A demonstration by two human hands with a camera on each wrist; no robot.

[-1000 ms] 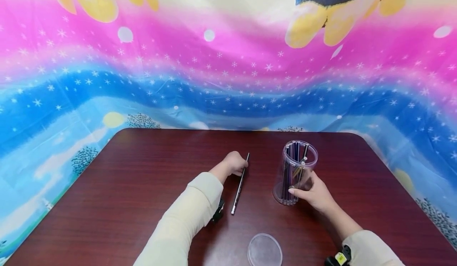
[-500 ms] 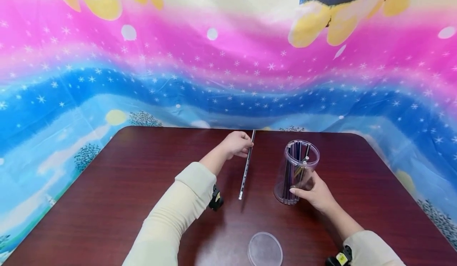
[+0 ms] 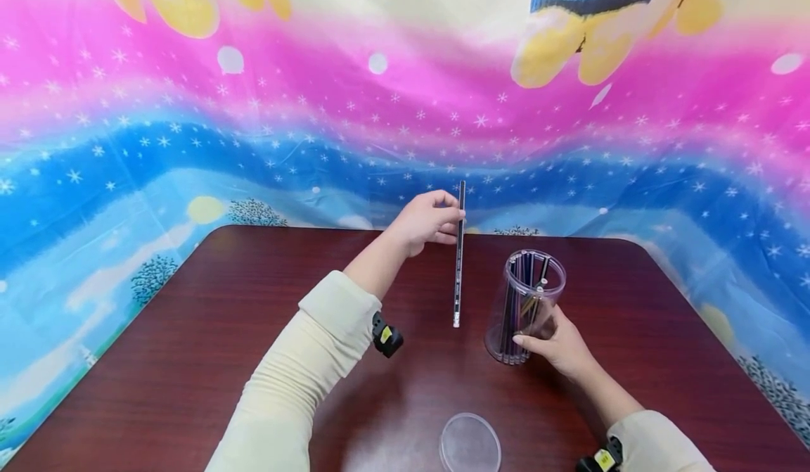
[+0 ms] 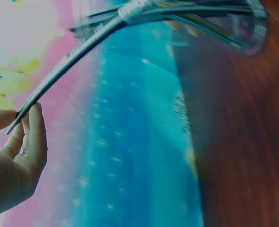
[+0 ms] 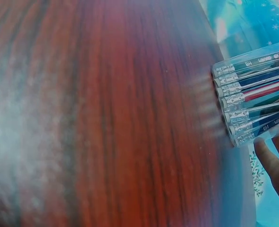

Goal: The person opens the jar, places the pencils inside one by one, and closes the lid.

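My left hand [image 3: 422, 224] pinches a dark pencil [image 3: 458, 268] near its upper end, between thumb and fingertips. The pencil hangs almost upright above the table, its white eraser end down, to the left of a clear plastic jar [image 3: 495, 338]. In the left wrist view the same pencil [image 4: 68, 64] slants up from the fingertips, with its metal band [image 4: 133, 9] overlapping the jar. My right hand [image 3: 560, 342] grips the jar low on its right side. Several pencils [image 5: 253, 99] stand inside, eraser ends at the bottom in the right wrist view.
A round clear lid [image 3: 470, 444] lies flat near the front of the dark red wooden table [image 3: 253, 359]. Behind the table's back edge hangs a colourful printed cloth [image 3: 405, 120]. A small black camera [image 3: 387, 335] sits on the left wrist.
My left hand has lifted the pencil off the table, moving it up, away and slightly right, and the pencil has swung closer to upright. The right hand and the jar stay in place.
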